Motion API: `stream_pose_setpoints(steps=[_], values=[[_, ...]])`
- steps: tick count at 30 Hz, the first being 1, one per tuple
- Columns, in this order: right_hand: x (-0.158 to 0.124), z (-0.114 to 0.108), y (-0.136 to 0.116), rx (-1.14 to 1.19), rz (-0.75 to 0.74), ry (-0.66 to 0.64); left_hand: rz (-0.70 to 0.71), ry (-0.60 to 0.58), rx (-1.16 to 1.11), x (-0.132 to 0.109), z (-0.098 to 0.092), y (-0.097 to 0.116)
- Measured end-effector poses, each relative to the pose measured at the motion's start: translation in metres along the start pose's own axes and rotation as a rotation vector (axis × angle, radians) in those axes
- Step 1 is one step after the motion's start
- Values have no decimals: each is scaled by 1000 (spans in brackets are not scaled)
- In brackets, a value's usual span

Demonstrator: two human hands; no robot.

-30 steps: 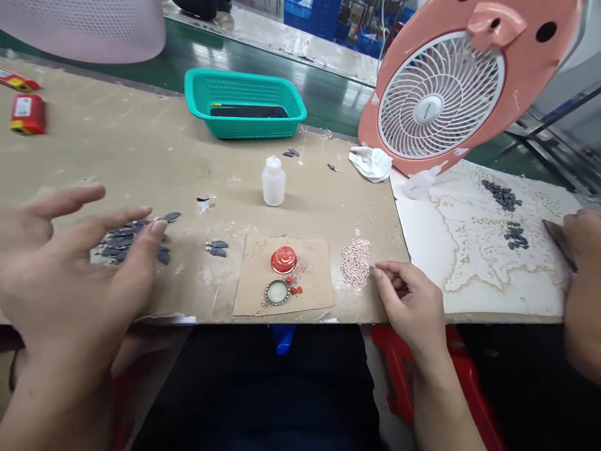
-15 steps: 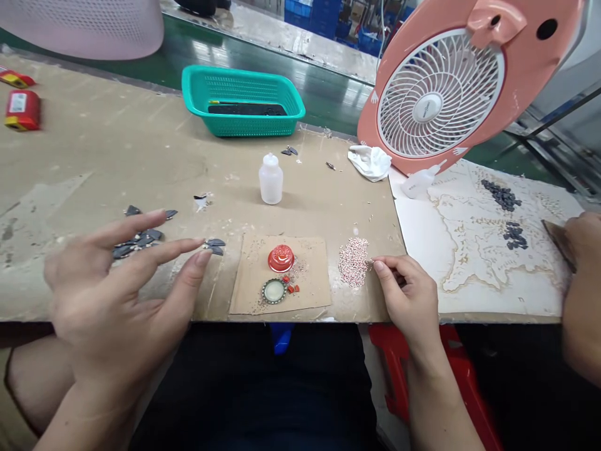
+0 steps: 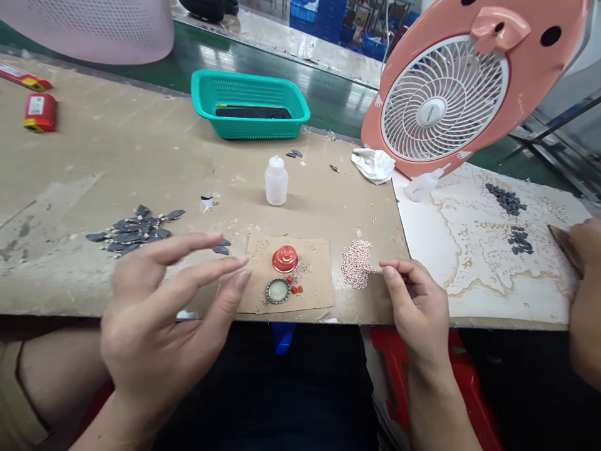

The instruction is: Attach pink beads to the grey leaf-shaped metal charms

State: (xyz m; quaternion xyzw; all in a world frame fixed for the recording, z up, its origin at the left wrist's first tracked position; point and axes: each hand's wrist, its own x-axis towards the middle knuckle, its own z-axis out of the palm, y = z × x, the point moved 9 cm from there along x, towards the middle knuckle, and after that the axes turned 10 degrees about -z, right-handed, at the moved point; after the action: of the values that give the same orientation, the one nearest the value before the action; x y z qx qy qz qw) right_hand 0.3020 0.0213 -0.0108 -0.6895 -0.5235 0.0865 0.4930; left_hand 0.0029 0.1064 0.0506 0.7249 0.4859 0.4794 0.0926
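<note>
My left hand (image 3: 173,319) hovers over the table's front edge. Its fingers are stretched, with thumb and index tips close together and nothing visible between them. Just beyond the fingers lie a few dark grey leaf-shaped pieces (image 3: 222,248), partly hidden. My right hand (image 3: 417,300) is closed in a pinch beside a heap of tiny pale pink beads (image 3: 357,264); a tiny tip shows at its fingertips, too small to name. Between the hands, a cardboard piece (image 3: 317,300) bears a red dome-shaped cap (image 3: 285,258), a bottle cap (image 3: 277,290) lying hollow side up, and small red bits (image 3: 296,289).
More grey pieces with pale beads (image 3: 136,232) lie at left. Behind are a white squeeze bottle (image 3: 276,181), a green basket (image 3: 251,128), a crumpled tissue (image 3: 374,165) and a pink fan (image 3: 432,113). At right, another person's hand (image 3: 589,241) is by a map-printed sheet (image 3: 469,294).
My left hand has moved right, away from the small grey pieces, which stay on the table. My right hand keeps its pinch beside the beads. The view has shifted slightly.
</note>
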Motion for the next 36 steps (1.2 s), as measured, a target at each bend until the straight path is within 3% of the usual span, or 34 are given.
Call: stream_pose_setpoints(steps=[2, 5, 8, 10, 14, 17, 20, 24, 30, 36], values=[[-8, 7, -17, 146, -1, -9, -54, -98, -179, -3, 6, 13], [-22, 21, -47, 378, -27, -20, -195, -410, -482, -12, 33, 33], [-34, 33, -73, 479, -92, -55, -478, -724, -768, -31, 63, 39], [-39, 38, -87, 471, -167, -81, -685, -829, -935, -43, 75, 37], [-45, 37, -106, 348, -377, -48, -948, -901, -1155, -60, 85, 31], [-53, 33, -121, 179, -561, 44, -1084, -942, -1148, -73, 89, 24], [-58, 33, -126, 80, -627, 116, -1155, -972, -1094, -84, 92, 18], [-62, 35, -125, 66, -632, 112, -1157, -997, -1064, -86, 92, 18], [-66, 35, -123, 118, -624, 31, -992, -927, -1056, -69, 81, 28], [-59, 31, -107, 226, -456, -48, -1022, -1087, -1008, -85, 85, 30]])
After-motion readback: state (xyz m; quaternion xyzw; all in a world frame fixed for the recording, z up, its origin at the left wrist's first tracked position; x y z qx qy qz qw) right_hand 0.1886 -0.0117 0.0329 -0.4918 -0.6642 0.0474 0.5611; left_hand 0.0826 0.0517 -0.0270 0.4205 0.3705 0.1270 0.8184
